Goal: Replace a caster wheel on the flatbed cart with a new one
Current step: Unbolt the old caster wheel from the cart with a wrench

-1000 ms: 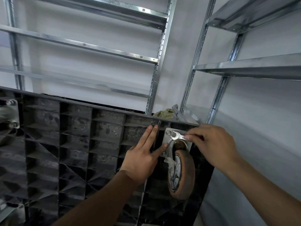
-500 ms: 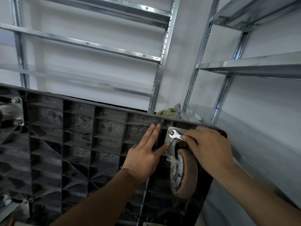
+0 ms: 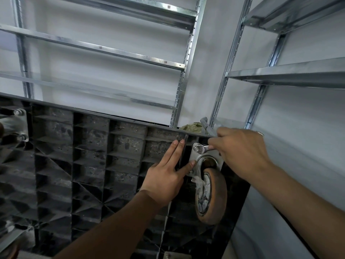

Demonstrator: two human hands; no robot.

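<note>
Caster wheel (image 3: 211,195), worn orange rubber on a steel plate: right hand (image 3: 240,150) grips the small steel wrench (image 3: 202,147) on its bolt, left hand (image 3: 168,174) pressing flat-fingered against the black ribbed cart underside (image 3: 89,165). Slipping could round the bolt.

Place: storeroom or warehouse corner | Evidence: bare metal shelving racks (image 3: 104,49) with slotted uprights (image 3: 188,58) stand on plain white walls (image 3: 214,53) | Also: a flatbed cart (image 3: 89,165) stands tipped on its side against the shelves.
</note>
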